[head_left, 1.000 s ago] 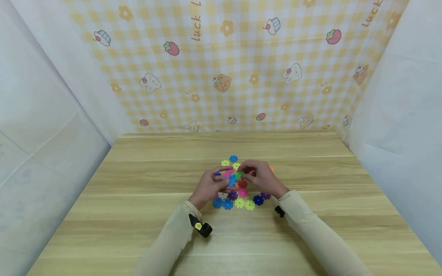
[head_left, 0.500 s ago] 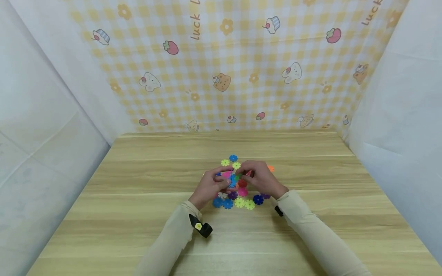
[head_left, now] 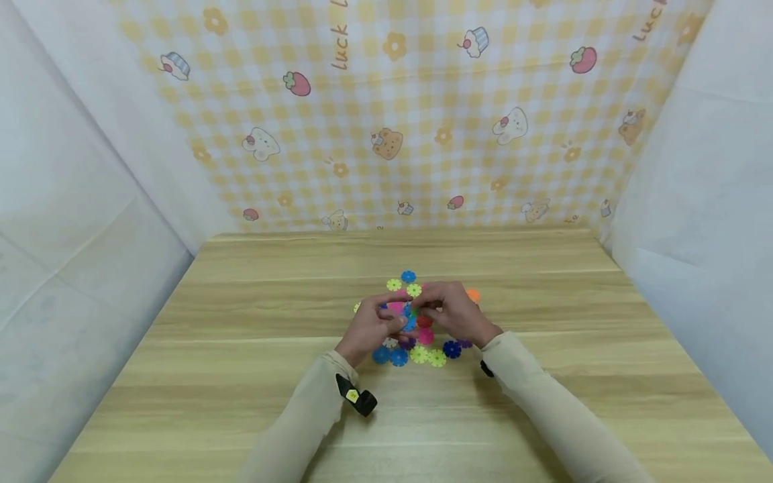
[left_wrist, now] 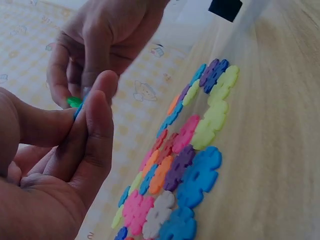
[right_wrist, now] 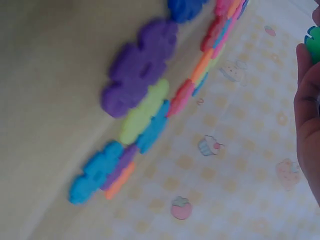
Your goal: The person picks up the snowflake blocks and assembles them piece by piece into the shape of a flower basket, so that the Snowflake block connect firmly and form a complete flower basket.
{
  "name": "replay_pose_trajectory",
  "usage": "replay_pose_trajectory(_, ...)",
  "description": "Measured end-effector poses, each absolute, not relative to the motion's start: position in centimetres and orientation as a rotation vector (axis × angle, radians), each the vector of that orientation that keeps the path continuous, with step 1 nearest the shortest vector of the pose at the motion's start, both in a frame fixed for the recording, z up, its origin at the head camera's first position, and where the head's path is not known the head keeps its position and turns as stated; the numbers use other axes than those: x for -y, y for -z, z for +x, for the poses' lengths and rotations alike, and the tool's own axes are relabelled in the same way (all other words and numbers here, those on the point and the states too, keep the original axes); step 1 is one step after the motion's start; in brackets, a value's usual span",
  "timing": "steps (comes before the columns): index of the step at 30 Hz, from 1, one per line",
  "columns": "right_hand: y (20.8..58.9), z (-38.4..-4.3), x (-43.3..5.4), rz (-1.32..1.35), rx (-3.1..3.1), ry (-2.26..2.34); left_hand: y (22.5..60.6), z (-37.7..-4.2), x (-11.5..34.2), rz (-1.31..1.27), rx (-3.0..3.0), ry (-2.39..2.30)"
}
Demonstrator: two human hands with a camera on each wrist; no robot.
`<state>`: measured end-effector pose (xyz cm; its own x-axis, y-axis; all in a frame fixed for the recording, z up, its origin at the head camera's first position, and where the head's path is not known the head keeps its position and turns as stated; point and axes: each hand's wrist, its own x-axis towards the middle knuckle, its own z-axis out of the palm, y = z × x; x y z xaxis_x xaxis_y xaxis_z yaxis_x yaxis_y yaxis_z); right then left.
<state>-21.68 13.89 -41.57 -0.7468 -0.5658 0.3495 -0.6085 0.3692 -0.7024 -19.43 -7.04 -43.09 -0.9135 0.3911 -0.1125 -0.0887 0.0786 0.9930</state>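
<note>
Both hands were observed raised over the table (head_left: 241, 382), brought close together above a spread of plastic flower-shaped discs. By the left hand (head_left: 368, 328), a blue disc (head_left: 408, 323) was pinched between thumb and forefinger; the disc lay at the fingertips, on the side facing the other hand, and was seen nearly edge-on in the left wrist view. By the right hand (head_left: 453, 310), a green disc (left_wrist: 74, 102) was grasped at the fingertips, its rim largely covered by the fingers. The green disc was placed against the upper edge of the blue one; whether their slots were engaged could not be determined.

Below the hands, the remaining discs were laid flat. A red disc (head_left: 425, 322) and a pink disc (head_left: 425, 336) were noted just beneath the right hand's fingers. Two yellow discs (head_left: 419, 355) were placed side by side nearer the body, with a dark blue disc (head_left: 451, 349) to their right and a pair of blue discs (head_left: 398, 357) to their left, near the left wrist. An orange disc (head_left: 474, 294) was partly hidden beyond the right hand. Beige sleeves (head_left: 302, 412) were worn on both arms, and a checked cloth (head_left: 423, 87) was hung behind the table.
</note>
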Motion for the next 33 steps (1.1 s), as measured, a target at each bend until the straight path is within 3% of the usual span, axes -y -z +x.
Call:
replay_pose_trajectory(5,40.8,-21.3,-13.6,1.144,2.59,-1.18,43.3,-19.1,7.7,0.339,-1.961,-1.89)
replay_pose_trajectory(12,40.8,-21.2,-14.1,0.99,2.766,-1.12,43.2,-19.0,8.1,0.358,-1.959,-1.891)
replay_pose_trajectory(33,42.4,-21.3,-13.5,1.135,3.036,-0.541,43.6,-19.0,7.9,0.322,-2.041,-1.923)
